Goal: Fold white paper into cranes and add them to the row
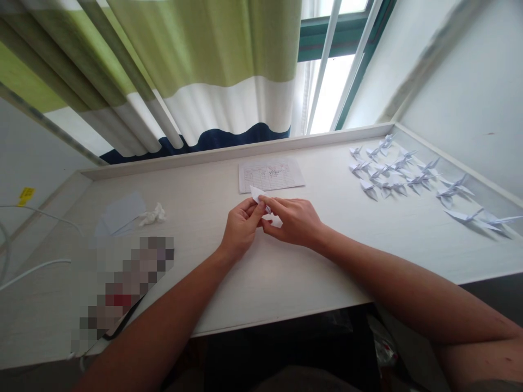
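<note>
Both my hands meet over the middle of the white desk and pinch a small folded piece of white paper. My left hand is closed on its left side, thumb and forefinger pressed to the fold. My right hand is closed on its right side, and a white corner shows beneath its fingers. The pointed tip of the paper sticks up and to the left above my fingers.
Several folded white paper cranes lie at the right back of the desk. A printed sheet lies just behind my hands. Blank paper squares and a crumpled scrap sit at the left. White cables run along the left edge.
</note>
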{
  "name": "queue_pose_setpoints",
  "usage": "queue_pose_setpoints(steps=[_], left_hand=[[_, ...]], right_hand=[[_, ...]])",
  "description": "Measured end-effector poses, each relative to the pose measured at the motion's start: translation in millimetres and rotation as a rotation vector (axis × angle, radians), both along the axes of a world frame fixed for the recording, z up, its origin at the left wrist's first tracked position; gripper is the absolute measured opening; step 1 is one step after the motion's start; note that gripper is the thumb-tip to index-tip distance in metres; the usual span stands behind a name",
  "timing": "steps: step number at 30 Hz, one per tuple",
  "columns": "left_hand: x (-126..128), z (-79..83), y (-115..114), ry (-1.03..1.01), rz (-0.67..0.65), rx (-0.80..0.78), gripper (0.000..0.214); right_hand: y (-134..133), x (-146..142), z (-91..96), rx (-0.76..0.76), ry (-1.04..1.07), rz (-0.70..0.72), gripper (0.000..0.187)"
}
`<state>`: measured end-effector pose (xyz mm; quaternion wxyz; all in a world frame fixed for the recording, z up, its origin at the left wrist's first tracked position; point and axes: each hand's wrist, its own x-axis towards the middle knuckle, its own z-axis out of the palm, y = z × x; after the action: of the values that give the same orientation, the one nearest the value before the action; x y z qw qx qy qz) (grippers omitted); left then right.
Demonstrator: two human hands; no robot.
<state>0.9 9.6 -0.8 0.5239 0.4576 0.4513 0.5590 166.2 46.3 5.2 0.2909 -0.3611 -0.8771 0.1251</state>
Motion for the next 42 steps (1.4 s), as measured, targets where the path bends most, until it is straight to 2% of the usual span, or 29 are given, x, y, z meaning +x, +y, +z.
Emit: queue_pose_setpoints(steps=[2,4,8,11,14,23,31,42], left_hand=[[-1.9,0.1,0.7,0.004,0.001,-0.001,0.05],[-2.9,0.7,0.3,0.01,0.001,-0.006,0.049],[-2.5,2.4,-1.1,-0.014,-0.05,-0.032,0.052],[-1.9,2.4,-1.2,-0.025,-0.076,-0.078,0.05],[-2.5,-0.5,-0.4,-0.006,-0.059,-0.111,0.048],[-4.6,-7.0,4.2,0.045,-0.015,-0.049,0.052],[-4.4,-2.4,2.1,0.042,-0.114,-0.101,0.047],[-4.0,-10.9,7.3,0.054,-0.06,-0.037,0.054]], right_hand=[[-0.6,2.8,1.5,-0.047,0.115,0.013,0.04],[0.4,5.1,2.7,-0.121,0.268,-0.016,0.033],[8.6,5.5,2.0,-0.341,0.496,-0.106,0.024],[17.0,4.4,-4.0,-0.502,0.549,-0.022,0.038],[22.0,3.9,-10.8,-0.587,0.572,0.021,0.051],[19.5,-2.1,-10.4,-0.732,0.63,0.069,0.055],[22.2,0.3,-11.5,-0.741,0.712,0.035,0.059],[23.9,0.2,-12.3,-0.756,0.682,0.024,0.064]])
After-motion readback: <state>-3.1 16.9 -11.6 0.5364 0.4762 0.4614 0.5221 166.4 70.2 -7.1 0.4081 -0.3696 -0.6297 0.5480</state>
